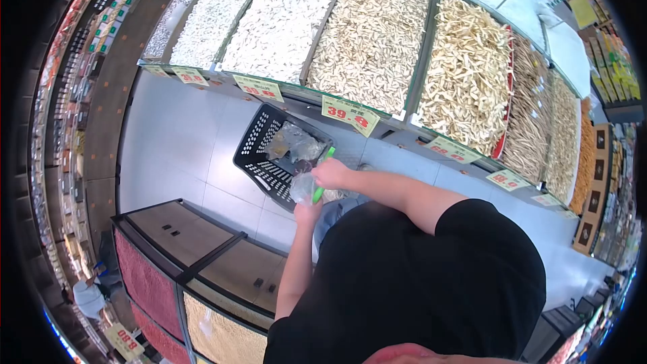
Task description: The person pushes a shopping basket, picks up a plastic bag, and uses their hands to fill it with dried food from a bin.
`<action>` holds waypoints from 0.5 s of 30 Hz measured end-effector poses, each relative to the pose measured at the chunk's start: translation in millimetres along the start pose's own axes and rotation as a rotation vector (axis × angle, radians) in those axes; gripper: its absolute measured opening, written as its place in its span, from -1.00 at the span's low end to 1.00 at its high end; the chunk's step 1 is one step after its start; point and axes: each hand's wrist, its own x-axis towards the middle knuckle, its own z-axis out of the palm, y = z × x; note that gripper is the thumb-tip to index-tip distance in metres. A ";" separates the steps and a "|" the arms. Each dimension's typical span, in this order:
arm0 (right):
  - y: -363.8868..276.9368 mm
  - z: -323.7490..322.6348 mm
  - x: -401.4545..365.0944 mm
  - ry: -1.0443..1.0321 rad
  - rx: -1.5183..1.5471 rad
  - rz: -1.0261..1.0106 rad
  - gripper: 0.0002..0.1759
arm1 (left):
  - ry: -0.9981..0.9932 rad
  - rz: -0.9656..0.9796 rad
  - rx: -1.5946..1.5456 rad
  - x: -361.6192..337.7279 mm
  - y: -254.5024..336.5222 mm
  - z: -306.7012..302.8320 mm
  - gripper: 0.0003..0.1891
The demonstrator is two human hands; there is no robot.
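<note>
A clear plastic bag (302, 187) is bunched between my two hands, above the near side of a dark shopping basket (251, 136). My left hand (308, 211) is closed on the lower end of the bag. My right hand (330, 174) has its fingers closed at the bag's upper right edge, its fingertips partly hidden. A bright green bar (317, 195), which looks like the basket's handle, shows above and below my right hand. Inside the basket lie clear bags (294, 141) with pale and brownish contents that I cannot make out.
Ahead stand open bins of dried sliced goods (371, 35) and white pieces (286, 20), with price cards (349, 115) along their front edge. A low cabinet (232, 266) with bins of reddish grain (145, 282) is at left. Tiled floor (176, 131) lies between.
</note>
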 end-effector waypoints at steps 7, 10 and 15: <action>16.5 -2.3 -8.7 0.055 0.036 -0.053 -0.75 | -0.066 -0.116 0.029 -5.9 17.3 12.9 -0.54; 23.4 -5.6 -9.9 0.043 0.026 -0.080 -0.75 | -0.032 -0.148 -0.004 -8.6 26.7 17.5 -0.51; 32.5 -9.0 -17.5 -0.014 -0.012 -0.110 -0.75 | -0.049 -0.212 -0.048 -15.9 46.6 21.0 -0.47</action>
